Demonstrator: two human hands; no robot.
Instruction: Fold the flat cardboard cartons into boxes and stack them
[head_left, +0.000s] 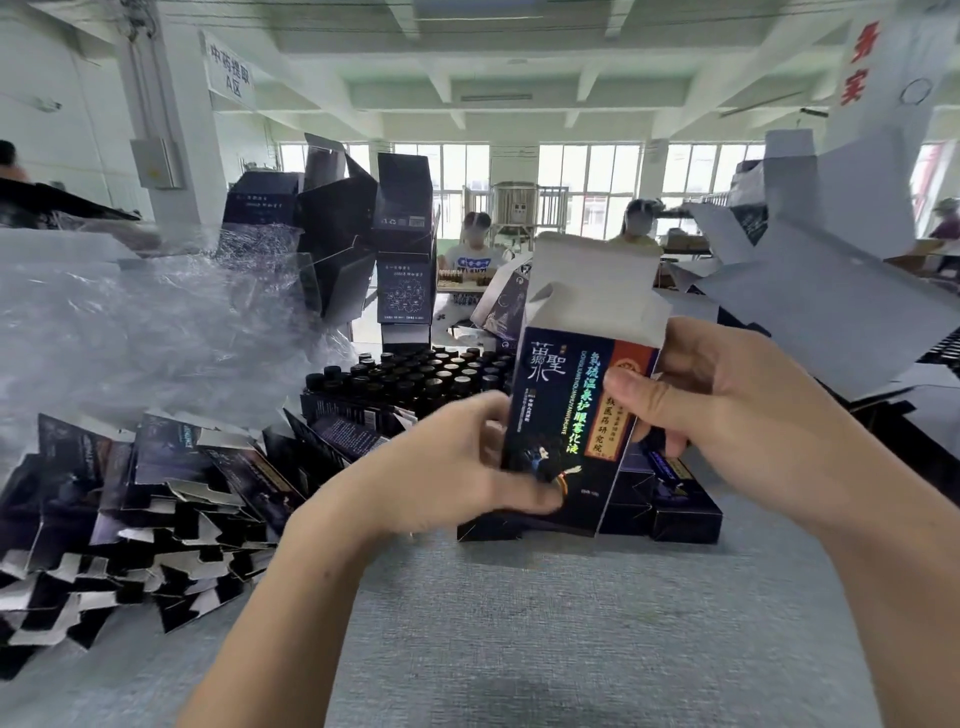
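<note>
The right hand (727, 410) clamps the carton's (576, 405) upper side, steadying it upright above the table (519, 623). The left hand (457, 467) pinches its lower corner, likely to fold the bottom. Top flaps stand open; finished boxes (670, 512) lie behind.

Held carton (574, 395): dark blue, upright, top flaps open, between both hands.
Flat cartons (135, 514): heaped left of left hand (457, 467).
Folded boxes (670, 504): lying below right hand (727, 405).
</note>
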